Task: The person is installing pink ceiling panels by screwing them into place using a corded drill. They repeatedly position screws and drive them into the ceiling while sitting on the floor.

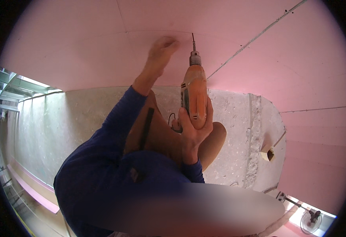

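Note:
An orange power drill (196,89) is gripped by its rear body in my right hand (192,136), my fingers wrapped round both sides. From its metal chuck a thin dark bit (194,41) points away from me, its tip at a fine line on the pink board (157,17). I cannot tell whether the tip has entered the board. My left hand (164,52) is just left of the bit, close to the board, with its fingers curled together. Anything inside those fingers is hidden. A dark cord (172,117) loops beside the drill's rear end.
Pale seams (256,37) cross the pink boards. Behind my bent legs lies a worn grey concrete surface (234,118) with a rough raised strip (254,136). An open cardboard box (267,153) sits at the right, and a fan (311,221) stands at the lower right.

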`<state>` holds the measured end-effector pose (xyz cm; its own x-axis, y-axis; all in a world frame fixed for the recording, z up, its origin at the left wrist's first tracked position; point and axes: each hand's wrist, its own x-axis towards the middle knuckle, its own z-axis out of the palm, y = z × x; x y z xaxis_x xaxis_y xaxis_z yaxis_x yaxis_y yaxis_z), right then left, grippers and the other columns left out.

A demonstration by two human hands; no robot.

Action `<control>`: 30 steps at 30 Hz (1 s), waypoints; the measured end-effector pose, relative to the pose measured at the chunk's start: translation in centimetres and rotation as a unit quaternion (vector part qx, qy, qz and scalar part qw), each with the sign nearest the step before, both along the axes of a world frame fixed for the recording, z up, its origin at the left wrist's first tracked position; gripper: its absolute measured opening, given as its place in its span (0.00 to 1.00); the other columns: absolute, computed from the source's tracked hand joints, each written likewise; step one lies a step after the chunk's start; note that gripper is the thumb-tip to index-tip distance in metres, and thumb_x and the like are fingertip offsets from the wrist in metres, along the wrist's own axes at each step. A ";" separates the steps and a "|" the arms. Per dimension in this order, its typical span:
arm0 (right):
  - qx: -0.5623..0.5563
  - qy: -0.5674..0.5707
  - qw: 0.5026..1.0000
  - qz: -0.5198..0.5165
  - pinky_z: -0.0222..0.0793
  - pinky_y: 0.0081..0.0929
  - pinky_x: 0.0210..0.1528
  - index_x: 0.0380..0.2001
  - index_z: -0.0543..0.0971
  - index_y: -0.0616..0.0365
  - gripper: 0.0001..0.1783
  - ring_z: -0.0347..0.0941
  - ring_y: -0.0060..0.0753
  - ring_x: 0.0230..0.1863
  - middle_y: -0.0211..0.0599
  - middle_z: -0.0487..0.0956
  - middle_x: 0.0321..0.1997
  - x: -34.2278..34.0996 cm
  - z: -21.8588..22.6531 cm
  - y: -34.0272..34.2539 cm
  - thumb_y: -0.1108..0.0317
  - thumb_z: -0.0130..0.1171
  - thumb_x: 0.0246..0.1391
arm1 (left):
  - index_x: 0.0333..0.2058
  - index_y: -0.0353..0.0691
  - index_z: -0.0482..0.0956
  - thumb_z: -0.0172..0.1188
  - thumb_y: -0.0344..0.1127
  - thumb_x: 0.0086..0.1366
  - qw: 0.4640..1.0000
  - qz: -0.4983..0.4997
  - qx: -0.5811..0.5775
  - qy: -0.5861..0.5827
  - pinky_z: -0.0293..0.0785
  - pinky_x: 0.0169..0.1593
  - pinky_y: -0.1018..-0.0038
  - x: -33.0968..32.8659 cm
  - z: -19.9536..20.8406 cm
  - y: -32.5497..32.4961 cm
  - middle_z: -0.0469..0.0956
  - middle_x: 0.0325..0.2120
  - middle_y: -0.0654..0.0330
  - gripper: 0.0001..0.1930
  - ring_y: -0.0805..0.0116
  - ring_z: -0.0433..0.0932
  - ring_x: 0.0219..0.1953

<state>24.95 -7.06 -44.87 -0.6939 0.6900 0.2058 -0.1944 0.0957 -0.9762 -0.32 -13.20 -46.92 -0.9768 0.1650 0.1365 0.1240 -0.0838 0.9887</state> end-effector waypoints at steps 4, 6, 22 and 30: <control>0.000 -0.019 1.000 0.002 0.75 0.35 0.63 0.71 0.71 0.66 0.43 0.79 0.37 0.59 0.48 0.81 0.62 -0.1 0.4 0.0 0.72 0.75 0.51 | 0.43 0.30 0.87 0.70 0.40 0.68 0.988 0.122 -0.068 0.059 0.79 0.43 0.69 -0.7 -0.9 -3.3 0.87 0.33 0.57 0.16 0.67 0.83 0.38; 0.014 -0.011 1.000 -0.010 0.78 0.30 0.55 0.69 0.72 0.68 0.42 0.81 0.32 0.51 0.45 0.82 0.56 -0.1 0.4 0.0 0.76 0.73 0.50 | 0.41 0.30 0.88 0.71 0.40 0.68 0.983 0.147 -0.095 0.054 0.79 0.42 0.68 -1.0 -1.0 -3.8 0.87 0.31 0.55 0.15 0.66 0.84 0.33; 0.017 -0.031 0.999 -0.006 0.78 0.31 0.55 0.69 0.72 0.70 0.42 0.80 0.34 0.51 0.46 0.82 0.56 -0.1 0.6 -0.1 0.75 0.72 0.49 | 0.35 0.31 0.88 0.74 0.39 0.64 0.963 0.203 -0.151 0.088 0.78 0.37 0.68 -0.1 -0.1 -2.9 0.87 0.27 0.55 0.13 0.67 0.83 0.29; 0.043 -0.015 0.999 -0.010 0.76 0.33 0.58 0.69 0.71 0.71 0.42 0.80 0.37 0.53 0.48 0.81 0.57 -0.4 1.1 -0.3 0.74 0.71 0.49 | 0.36 0.31 0.88 0.74 0.39 0.65 0.967 0.192 -0.135 0.103 0.78 0.36 0.70 -0.1 -0.5 -3.0 0.87 0.28 0.56 0.13 0.69 0.82 0.29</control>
